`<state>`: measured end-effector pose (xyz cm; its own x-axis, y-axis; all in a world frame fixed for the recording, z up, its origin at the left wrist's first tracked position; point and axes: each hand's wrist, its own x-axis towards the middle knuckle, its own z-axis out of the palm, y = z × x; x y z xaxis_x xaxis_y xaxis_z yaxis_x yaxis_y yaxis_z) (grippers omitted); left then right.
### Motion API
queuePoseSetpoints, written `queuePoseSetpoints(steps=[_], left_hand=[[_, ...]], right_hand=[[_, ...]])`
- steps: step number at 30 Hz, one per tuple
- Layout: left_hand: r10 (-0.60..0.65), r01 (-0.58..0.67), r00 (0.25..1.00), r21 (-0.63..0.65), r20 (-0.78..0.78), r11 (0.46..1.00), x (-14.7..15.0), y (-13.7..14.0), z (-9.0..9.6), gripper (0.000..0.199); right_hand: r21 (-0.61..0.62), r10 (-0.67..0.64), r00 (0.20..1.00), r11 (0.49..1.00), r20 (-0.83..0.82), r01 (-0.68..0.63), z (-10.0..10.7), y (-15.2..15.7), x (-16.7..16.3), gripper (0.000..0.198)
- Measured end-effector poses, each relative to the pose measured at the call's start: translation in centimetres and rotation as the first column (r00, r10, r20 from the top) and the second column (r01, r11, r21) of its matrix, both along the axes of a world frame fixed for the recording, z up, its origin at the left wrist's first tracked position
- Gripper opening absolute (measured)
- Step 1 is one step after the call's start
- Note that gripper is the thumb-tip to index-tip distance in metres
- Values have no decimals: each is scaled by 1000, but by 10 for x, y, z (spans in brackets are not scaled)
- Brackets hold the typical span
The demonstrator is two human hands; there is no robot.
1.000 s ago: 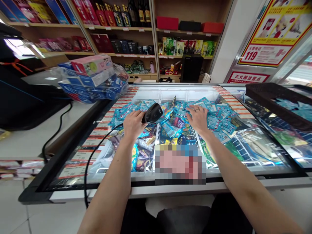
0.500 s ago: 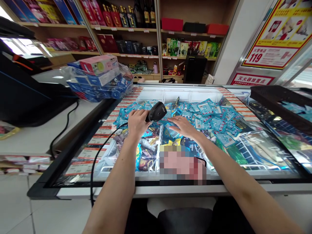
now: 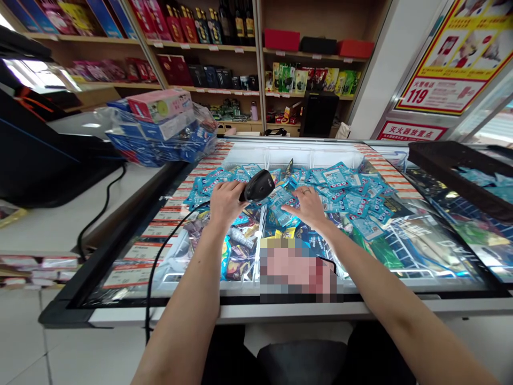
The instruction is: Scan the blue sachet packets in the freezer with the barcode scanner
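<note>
My left hand (image 3: 225, 202) is wrapped round the handle of a black barcode scanner (image 3: 259, 186), whose head points right. The scanner's cable (image 3: 165, 243) curves down to the left past my forearm. Just right of the scanner, my right hand (image 3: 310, 207) hovers over or rests on the blue packets, its thumb and fingers apart and a ring on one finger. Many small blue sachets (image 3: 339, 179) lie in a loose heap across the glass top of a chest freezer (image 3: 244, 294). One sachet (image 3: 280, 198) lies between the scanner and my right hand.
Wrapped boxes (image 3: 160, 128) stand on the freezer's left back corner beside a counter with a black machine (image 3: 44, 144). A dark basket (image 3: 460, 171) with more blue sachets sits at right. A blurred-out item (image 3: 300, 270) lies at the front edge. Stocked shelves (image 3: 208, 47) line the back.
My right hand has drawn slightly right and away from the scanner, with its fingers more raised. More of the sachet between them shows. The left hand and scanner stay nearly still.
</note>
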<state>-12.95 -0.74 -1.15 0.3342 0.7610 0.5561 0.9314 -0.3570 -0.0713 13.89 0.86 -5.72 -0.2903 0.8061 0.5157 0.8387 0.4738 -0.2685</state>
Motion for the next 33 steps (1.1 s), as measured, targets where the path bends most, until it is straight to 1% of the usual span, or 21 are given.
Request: queuePoseSetpoints(steps=[3,6,8,11,14,19,27,33], left_hand=[[-10,10,1000,-9,8,1000,1,0,-1,34],[-10,10,1000,-28,17,1000,4,-1,-3,32],[-20,20,1000,-40,10,999,5,-2,-4,33],[-40,39,999,-55,-13,998,7,-2,-5,33],[-42,39,998,-66,-38,997,8,-2,-5,33],[-70,65,996,-89,-57,994,10,-2,-5,28],[-81,75,995,-108,-57,991,13,-3,-5,28],[-88,80,993,-106,-76,991,14,-3,-5,31]], right_hand=[[-33,-23,990,999,-138,18,-2,3,5,57],[-114,-85,954,992,-288,54,-2,3,11,52],[-147,-118,928,987,-354,69,-2,3,14,47],[-157,-137,895,985,-424,76,-2,4,17,42],[-139,-155,883,985,-443,103,-1,6,18,41],[-79,-149,894,989,-423,127,-1,6,18,39],[-103,-142,902,989,-409,109,2,2,18,38],[-97,-147,895,988,-422,116,0,4,18,36]])
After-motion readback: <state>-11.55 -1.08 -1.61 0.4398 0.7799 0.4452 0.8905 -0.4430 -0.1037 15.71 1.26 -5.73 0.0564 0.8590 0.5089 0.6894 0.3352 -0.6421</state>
